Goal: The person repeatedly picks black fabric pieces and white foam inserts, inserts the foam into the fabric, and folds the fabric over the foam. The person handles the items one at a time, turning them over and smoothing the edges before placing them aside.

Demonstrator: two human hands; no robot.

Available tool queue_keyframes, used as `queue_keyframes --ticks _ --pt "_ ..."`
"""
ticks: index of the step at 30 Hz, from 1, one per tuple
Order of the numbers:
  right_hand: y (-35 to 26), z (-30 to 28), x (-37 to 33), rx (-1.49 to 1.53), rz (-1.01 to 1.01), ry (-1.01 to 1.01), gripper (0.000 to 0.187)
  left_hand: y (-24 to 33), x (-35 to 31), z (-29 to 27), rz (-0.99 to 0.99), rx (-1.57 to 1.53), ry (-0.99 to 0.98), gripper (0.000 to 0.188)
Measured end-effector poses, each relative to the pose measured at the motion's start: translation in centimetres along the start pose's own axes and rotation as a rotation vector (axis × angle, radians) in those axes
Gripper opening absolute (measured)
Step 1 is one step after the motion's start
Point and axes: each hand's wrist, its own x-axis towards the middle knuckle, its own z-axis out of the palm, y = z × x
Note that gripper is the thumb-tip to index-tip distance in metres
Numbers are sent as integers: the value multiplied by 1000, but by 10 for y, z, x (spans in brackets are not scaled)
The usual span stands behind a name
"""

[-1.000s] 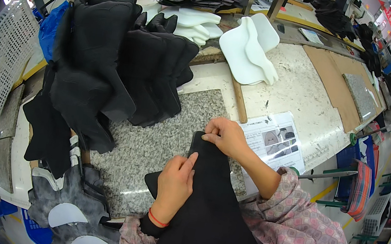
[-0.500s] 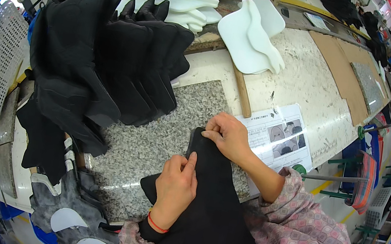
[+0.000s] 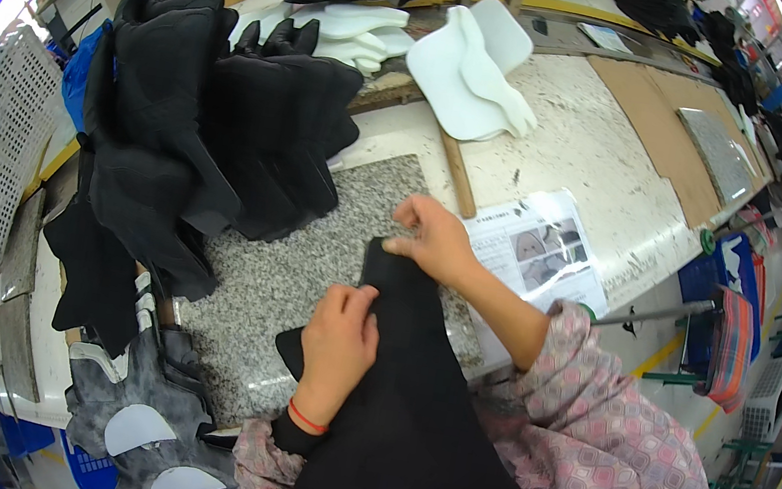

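A black cut piece of soft sheet material [image 3: 417,410], broad below and narrow at its top, lies partly on the granite slab and partly over my lap. My left hand [image 3: 339,343] is closed on its left edge, fingers bent and pressed down. At the narrow upper end, the thumb of my right hand [image 3: 440,244] touches the corner. The fingers of that hand are raised apart from the thumb. What lies under the piece is hidden.
Beyond my left hand stands a stack of black shaped pieces [image 3: 218,117]. White shaped pieces [image 3: 473,70] and a wooden handle [image 3: 458,179] lie farther back. A printed sheet [image 3: 532,245] is right of the granite slab [image 3: 270,307]. Grey pieces [image 3: 139,409] sit lower left.
My right fingers have lifted away from the thumb at the piece's upper corner. The left hand keeps its place on the edge. The whole view has shifted slightly.
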Motion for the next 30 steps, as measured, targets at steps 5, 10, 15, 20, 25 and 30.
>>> queue_keyframes --ticks 5,10,15,20,25,30 --pt "-38 17 -48 -47 -554 92 28 -11 -5 2 -255 -293 171 29" --pt "-14 55 -86 -271 -495 -108 71 -18 -9 -1 -528 -786 299 26" --pt "10 35 -70 -533 -347 -214 80 -21 -8 -1 -481 -1073 384 34" --pt "-1 20 -42 -806 -229 -55 77 -26 -10 2 -440 -1131 477 38" --pt "-19 54 -39 -699 -366 -324 75 -28 -8 3 -505 -1214 564 43" --pt "-20 55 -29 -393 -591 -59 74 -36 -6 9 -440 -1039 558 45"
